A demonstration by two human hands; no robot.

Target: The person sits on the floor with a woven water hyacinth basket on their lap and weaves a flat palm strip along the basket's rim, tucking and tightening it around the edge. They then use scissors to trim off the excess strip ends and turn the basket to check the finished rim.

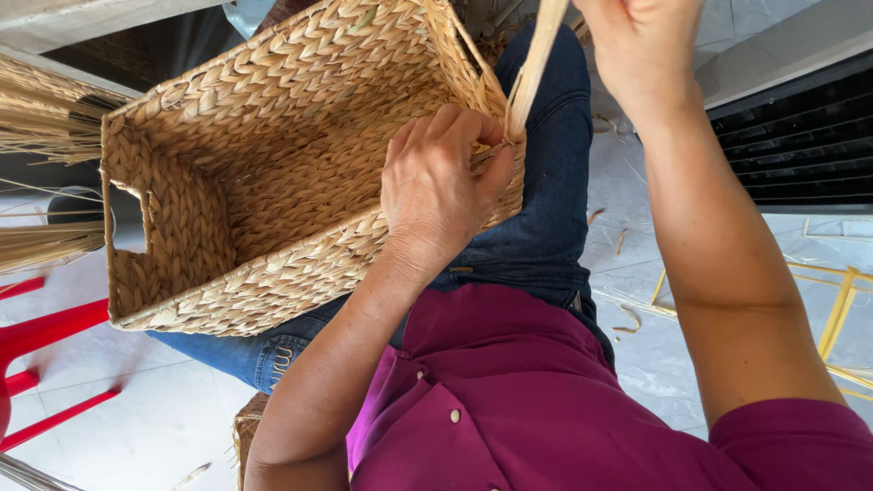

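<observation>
A rectangular woven straw basket point(227, 182) rests tilted on my lap, its opening facing me, with a cut-out handle hole on its left end. My left hand point(436, 186) presses on the basket's near right corner rim, thumb and fingers pinching where a pale flat straw strand point(536, 64) meets the weave. My right hand point(641, 45) is raised at the top of the view, closed around the upper part of that strand, pulling it taut upward.
Bundles of loose straw point(41, 118) lie at the left. A red plastic chair frame point(45, 345) stands at lower left. Straw scraps point(841, 309) litter the tiled floor on the right, below a dark slatted panel point(800, 136).
</observation>
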